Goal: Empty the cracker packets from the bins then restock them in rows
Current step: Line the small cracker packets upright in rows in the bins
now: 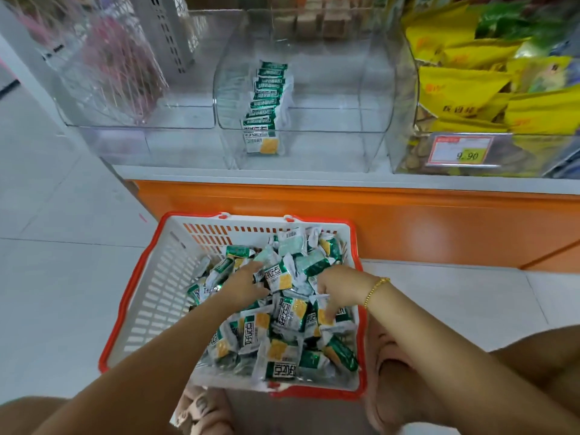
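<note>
**Asker:** Where are the cracker packets?

**Describer:** Most of the green-and-white cracker packets (282, 328) lie in a loose heap inside a white basket (157, 277) with a red rim. The basket sits on the pale floor just in front of an orange shelf base (376, 224). Above it, a row of packets (266, 102) stands on edge, one behind another, in the clear middle bin (329, 149), towards its left side.

**Asker:** And the hands?

**Describer:** Both are down in the basket. The left hand (243, 285) lies on the middle of the heap, fingers reaching forward to a packet. Blur hides whether it has hold of one, so I cannot tell. The right hand (337, 288), with a gold bracelet (375, 291) at the wrist, points its fingers down among the packets near the basket's right side. I cannot tell whether they grip anything either.

**Asker:** What surrounds them?

**Describer:** The left bin (103, 120) holds blurred pink items. The right bin (405, 146) holds yellow bags (464, 89), with a price tag (459, 152) reading 9.90 on its front. Pink slippers (201, 409) show at the basket's near edge.
</note>
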`<state>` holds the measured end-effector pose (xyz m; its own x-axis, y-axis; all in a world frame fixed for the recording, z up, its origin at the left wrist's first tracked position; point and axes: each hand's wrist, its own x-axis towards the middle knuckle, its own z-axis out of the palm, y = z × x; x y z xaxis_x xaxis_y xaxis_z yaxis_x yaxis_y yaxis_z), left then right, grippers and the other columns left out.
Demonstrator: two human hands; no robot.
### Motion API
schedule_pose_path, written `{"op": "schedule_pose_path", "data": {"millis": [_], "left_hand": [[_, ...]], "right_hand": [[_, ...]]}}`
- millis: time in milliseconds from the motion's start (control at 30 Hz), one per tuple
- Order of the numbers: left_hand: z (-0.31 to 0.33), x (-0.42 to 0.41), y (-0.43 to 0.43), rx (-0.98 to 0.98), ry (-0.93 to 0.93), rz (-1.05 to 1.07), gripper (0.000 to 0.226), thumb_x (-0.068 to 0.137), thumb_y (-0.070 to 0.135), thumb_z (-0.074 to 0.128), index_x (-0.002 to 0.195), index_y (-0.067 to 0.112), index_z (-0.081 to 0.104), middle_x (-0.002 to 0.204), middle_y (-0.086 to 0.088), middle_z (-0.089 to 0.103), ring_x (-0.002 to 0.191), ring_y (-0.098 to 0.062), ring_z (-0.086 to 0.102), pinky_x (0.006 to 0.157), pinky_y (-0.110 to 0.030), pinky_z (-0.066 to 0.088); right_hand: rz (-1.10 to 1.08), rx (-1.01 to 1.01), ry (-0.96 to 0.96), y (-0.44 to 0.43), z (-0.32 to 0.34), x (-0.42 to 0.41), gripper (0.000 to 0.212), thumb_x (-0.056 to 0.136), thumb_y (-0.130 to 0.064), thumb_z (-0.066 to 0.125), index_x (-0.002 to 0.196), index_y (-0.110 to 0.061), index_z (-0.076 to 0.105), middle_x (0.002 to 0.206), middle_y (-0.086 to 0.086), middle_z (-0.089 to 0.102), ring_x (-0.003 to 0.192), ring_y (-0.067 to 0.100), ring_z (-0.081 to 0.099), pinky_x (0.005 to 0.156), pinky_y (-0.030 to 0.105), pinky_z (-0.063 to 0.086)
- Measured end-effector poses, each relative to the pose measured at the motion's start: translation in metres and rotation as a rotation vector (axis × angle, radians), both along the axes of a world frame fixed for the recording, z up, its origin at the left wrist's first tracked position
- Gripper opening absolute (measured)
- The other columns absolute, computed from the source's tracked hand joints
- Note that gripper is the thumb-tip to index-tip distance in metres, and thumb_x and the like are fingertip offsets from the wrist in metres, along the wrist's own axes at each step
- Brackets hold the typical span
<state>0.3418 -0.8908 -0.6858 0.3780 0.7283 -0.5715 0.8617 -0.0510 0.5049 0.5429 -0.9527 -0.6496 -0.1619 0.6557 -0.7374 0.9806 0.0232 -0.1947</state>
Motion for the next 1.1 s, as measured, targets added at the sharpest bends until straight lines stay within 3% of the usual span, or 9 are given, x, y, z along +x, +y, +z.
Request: {"op": "schedule_pose_path", "data": {"millis": [133,233,333,467,600,700,833,1000,1100], "left_hand": [[-0.003,0.012,0.003,-0.062,-0.037,0.052,0.071,0.089,0.026,0.067,0.146,0.011,0.028,0.143,-0.018,0.041,0.123,-0.03,0.049,0.094,-0.038,0.043],[-0.001,0.023,0.005,-0.153,-0.085,0.123,0.078,0.084,0.023,0.073,0.145,0.005,0.028,0.111,-0.022,0.057,0.096,-0.032,0.059,0.077,-0.039,0.047],[0.002,0.029,0.006,-0.193,-0.091,0.14,0.071,0.083,0.021,0.073,0.142,0.006,0.036,0.079,0.006,0.047,0.059,-0.011,0.043,0.05,-0.019,0.037],[-0.001,0.026,0.01,-0.209,-0.092,0.129,0.067,0.079,0.028,0.076,0.134,0.006,0.046,0.12,-0.008,0.055,0.088,-0.021,0.053,0.073,-0.032,0.042],[0.002,0.015,0.012,-0.297,-0.259,0.351,0.028,0.078,0.023,0.078,0.085,0.017,0.051,0.088,-0.007,0.047,0.08,-0.023,0.055,0.088,-0.044,0.052],[0.013,0.004,0.011,-0.338,-0.418,0.572,0.064,0.082,0.022,0.074,0.136,0.004,0.044,0.131,-0.009,0.047,0.112,-0.025,0.052,0.093,-0.035,0.049],[0.032,-0.008,0.004,-0.421,-0.601,0.733,0.074,0.083,0.02,0.072,0.144,0.002,0.034,0.129,-0.008,0.05,0.113,-0.031,0.055,0.078,-0.036,0.053],[0.053,-0.01,-0.019,-0.531,-0.68,0.632,0.033,0.092,0.02,0.062,0.122,0.006,0.057,0.131,-0.012,0.057,0.108,-0.036,0.063,0.077,-0.033,0.057],[0.071,-0.007,-0.031,-0.533,-0.745,0.617,0.033,0.097,0.023,0.054,0.125,0.007,0.058,0.123,-0.01,0.064,0.103,-0.029,0.066,0.081,-0.031,0.057]], "right_hand": [[-0.011,-0.025,0.025,-0.006,0.0,0.004,0.081,0.074,-0.035,0.081,0.134,-0.004,0.036,0.097,0.005,0.054,0.077,0.018,0.051,0.061,0.026,0.039],[0.038,-0.026,0.015,-0.007,-0.001,0.01,0.067,0.073,-0.036,0.081,0.12,-0.012,0.04,0.074,-0.004,0.035,0.066,0.014,0.04,0.049,0.021,0.032],[0.137,-0.035,-0.064,-0.01,-0.006,0.011,0.056,0.071,-0.041,0.082,0.103,-0.003,0.058,0.079,0.003,0.051,0.081,0.024,0.056,0.063,0.032,0.046],[0.157,0.055,-0.076,-0.014,-0.011,0.016,0.012,0.087,-0.008,0.062,0.08,-0.005,0.053,0.072,0.009,0.047,0.063,0.022,0.046,0.06,0.036,0.041],[-0.063,0.052,0.243,-0.011,0.006,0.029,0.03,0.08,-0.015,0.074,0.09,-0.012,0.046,0.086,0.007,0.043,0.071,0.019,0.039,0.052,0.025,0.028],[-0.254,0.08,0.435,-0.007,0.014,0.037,0.036,0.078,-0.023,0.078,0.103,-0.02,0.053,0.095,-0.008,0.048,0.085,0.012,0.049,0.065,0.022,0.041],[-0.52,0.128,0.736,0.002,0.031,0.036,0.05,0.078,-0.024,0.079,0.122,-0.018,0.058,0.129,-0.004,0.054,0.12,0.011,0.049,0.11,0.031,0.036],[-0.509,0.237,0.837,0.008,0.05,0.013,0.045,0.074,-0.027,0.081,0.116,-0.02,0.065,0.126,-0.005,0.062,0.117,0.007,0.056,0.106,0.025,0.041],[-0.51,0.31,0.84,0.008,0.058,-0.002,0.041,0.07,-0.031,0.083,0.106,-0.022,0.067,0.113,-0.007,0.066,0.105,0.005,0.06,0.096,0.021,0.047]]}}
